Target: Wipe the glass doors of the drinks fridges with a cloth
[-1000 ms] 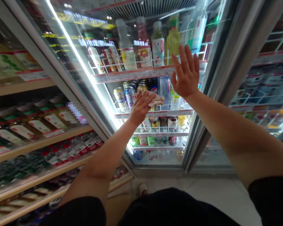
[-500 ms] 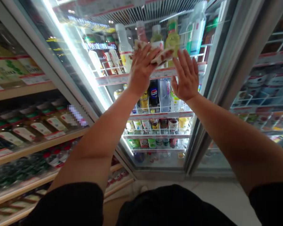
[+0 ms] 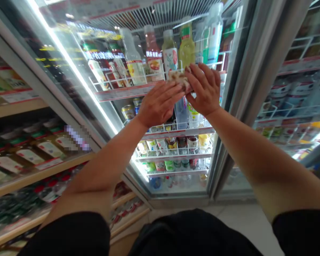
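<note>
A patterned cloth [image 3: 179, 76] is pressed against the glass door [image 3: 109, 117] of a lit drinks fridge, level with the shelf of tall bottles [image 3: 170, 53]. My right hand [image 3: 204, 89] has its fingers curled over the cloth's right end and grips it. My left hand [image 3: 160, 103] lies flat just left of it, fingers stretched out, the tips touching the cloth's left edge. Both arms reach up and forward, and the two hands almost meet.
Behind the glass, white wire shelves hold cans [image 3: 129, 112] and small cups [image 3: 176, 144]. A metal door frame [image 3: 245, 96] runs down the right side, with another fridge door [image 3: 296, 92] beyond it. Wooden shelves of bottles [image 3: 29, 156] stand at the left. Pale floor tiles [image 3: 250, 220] lie below.
My left hand swept the cloth up the glass from the can shelf to the bottle shelf, then slid down a little. My right hand went from flat on the glass to curled onto the cloth.
</note>
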Motion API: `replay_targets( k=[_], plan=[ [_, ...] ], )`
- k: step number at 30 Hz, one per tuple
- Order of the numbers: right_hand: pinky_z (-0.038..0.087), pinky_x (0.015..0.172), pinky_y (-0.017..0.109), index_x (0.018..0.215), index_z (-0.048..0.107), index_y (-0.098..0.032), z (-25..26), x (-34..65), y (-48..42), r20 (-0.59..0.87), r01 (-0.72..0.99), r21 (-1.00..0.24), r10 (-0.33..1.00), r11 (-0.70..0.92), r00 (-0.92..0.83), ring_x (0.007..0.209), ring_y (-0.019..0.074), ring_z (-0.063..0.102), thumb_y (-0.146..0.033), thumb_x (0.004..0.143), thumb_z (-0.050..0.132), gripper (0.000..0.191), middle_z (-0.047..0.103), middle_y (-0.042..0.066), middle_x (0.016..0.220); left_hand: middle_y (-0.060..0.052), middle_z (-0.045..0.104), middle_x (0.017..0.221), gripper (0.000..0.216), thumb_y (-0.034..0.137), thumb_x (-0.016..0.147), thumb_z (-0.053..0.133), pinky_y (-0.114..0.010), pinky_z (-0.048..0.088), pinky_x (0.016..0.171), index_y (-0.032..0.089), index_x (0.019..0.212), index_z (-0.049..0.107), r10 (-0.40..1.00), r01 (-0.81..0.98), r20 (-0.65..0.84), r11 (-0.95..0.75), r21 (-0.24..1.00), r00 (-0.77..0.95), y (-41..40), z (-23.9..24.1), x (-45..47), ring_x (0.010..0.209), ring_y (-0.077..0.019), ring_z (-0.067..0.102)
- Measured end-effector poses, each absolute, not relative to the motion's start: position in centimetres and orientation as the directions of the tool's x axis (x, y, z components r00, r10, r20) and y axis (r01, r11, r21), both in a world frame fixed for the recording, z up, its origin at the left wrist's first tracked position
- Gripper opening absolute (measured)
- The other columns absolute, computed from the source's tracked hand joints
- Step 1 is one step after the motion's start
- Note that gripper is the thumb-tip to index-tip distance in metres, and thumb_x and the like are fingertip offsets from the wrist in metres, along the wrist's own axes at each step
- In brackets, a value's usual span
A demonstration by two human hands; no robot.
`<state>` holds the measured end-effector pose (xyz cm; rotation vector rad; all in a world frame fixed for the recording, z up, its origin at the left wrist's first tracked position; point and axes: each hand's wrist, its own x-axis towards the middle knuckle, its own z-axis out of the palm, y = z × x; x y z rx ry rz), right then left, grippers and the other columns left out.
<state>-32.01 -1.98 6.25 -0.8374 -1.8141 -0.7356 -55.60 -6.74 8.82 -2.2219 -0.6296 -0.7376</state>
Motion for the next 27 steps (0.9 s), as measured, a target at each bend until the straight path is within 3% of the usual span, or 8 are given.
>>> replay_targets(
  k=[3,8,11,14,17,20,24,27],
  plan=[
    [0.023,0.124,0.065,0.154,0.042,-0.033,6.2,-32.1,-2.0,0.934,0.802,0.119,0.208,0.585,-0.29,0.154,0.0328,0.028,-0.049,0.101,0.037,0.056,0.042,0.002,0.161,0.0,0.046,0.158,0.049,0.041,0.106,0.029,-0.052,0.02,0.13,0.029,0.151,0.045,0.108,0.726,0.788,-0.479,-0.493,0.606,-6.8,9.2,-61.5,0.154,-0.021,0.028],
    [0.022,0.125,0.063,0.159,0.033,-0.03,6.3,-32.3,-2.3,0.903,0.746,0.195,0.18,0.637,-0.39,0.154,0.0328,0.028,-0.049,0.1,0.04,0.063,0.035,0.003,0.165,0.002,0.011,0.171,0.064,0.055,0.105,0.029,-0.058,-0.005,0.13,0.021,0.159,0.03,0.192,0.894,0.927,-0.383,-0.232,0.322,-5.5,10.1,-67.9,0.159,-0.0238,0.0],
    [0.019,0.126,0.063,0.16,0.031,-0.031,6.6,-32.5,-2.7,0.863,0.708,0.241,0.187,0.664,-0.469,0.156,0.0337,0.023,-0.057,0.097,0.046,0.07,0.03,0.002,0.167,0.003,0.011,0.171,0.071,0.063,0.102,0.027,-0.053,-0.012,0.129,0.02,0.159,0.029,0.247,0.897,0.928,-0.413,-0.158,0.278,-5.1,10.0,-68.4,0.158,-0.0189,-0.008],
    [0.016,0.126,0.065,0.155,0.04,-0.037,6.9,-32.9,-3.4,0.826,0.686,0.269,0.204,0.676,-0.525,0.157,0.0351,0.015,-0.066,0.093,0.053,0.069,0.028,-0.001,0.168,0.005,0.014,0.17,0.073,0.067,0.099,0.025,-0.048,-0.014,0.13,0.023,0.158,0.031,0.275,0.899,0.93,-0.424,-0.113,0.246,-5.1,10.0,-68.1,0.157,-0.0144,-0.012],
    [0.014,0.126,0.066,0.151,0.044,-0.038,7.1,-33.6,-4.4,0.804,0.686,0.263,0.239,0.678,-0.545,0.157,0.0335,0.015,-0.065,0.095,0.049,0.063,0.028,-0.002,0.168,0.011,0.008,0.17,0.071,0.066,0.101,0.022,-0.045,-0.02,0.129,0.025,0.159,0.025,0.292,0.902,0.916,-0.408,-0.141,0.275,-4.4,10.0,-68.4,0.156,-0.0128,-0.017],
    [0.012,0.131,0.058,0.153,0.041,-0.039,7.5,-34.2,-5.2,0.752,0.663,0.273,0.276,0.697,-0.599,0.157,0.0246,0.02,-0.057,0.101,0.032,0.056,0.032,-0.008,0.165,0.019,-0.009,0.168,0.07,0.065,0.103,0.017,-0.036,-0.033,0.122,0.026,0.16,0.01,0.265,0.904,0.902,-0.356,-0.237,0.341,-3.1,10.0,-69.2,0.151,-0.0109,-0.03],
    [0.017,0.132,0.035,0.145,0.05,-0.049,8.6,-34.0,-4.6,0.681,0.579,0.303,0.253,0.757,-0.687,0.157,0.0123,0.014,-0.058,0.1,0.017,0.057,0.044,-0.024,0.152,0.019,-0.015,0.167,0.066,0.061,0.104,0.018,-0.038,-0.026,0.126,0.03,0.161,0.01,0.252,0.907,0.903,-0.335,-0.256,0.348,-3.1,9.8,-69.6,0.152,-0.013,-0.026],
    [0.018,0.131,0.035,0.138,0.057,-0.051,10.7,-32.9,-3.7,0.686,0.573,0.323,0.23,0.753,-0.69,0.157,0.0148,0.017,-0.062,0.099,0.018,0.056,0.046,-0.025,0.15,0.012,-0.003,0.169,0.064,0.056,0.104,0.025,-0.045,-0.014,0.132,0.03,0.162,0.02,0.266,0.907,0.906,-0.355,-0.227,0.331,-4.2,9.5,-69.3,0.157,-0.0179,-0.012]
  ],
)
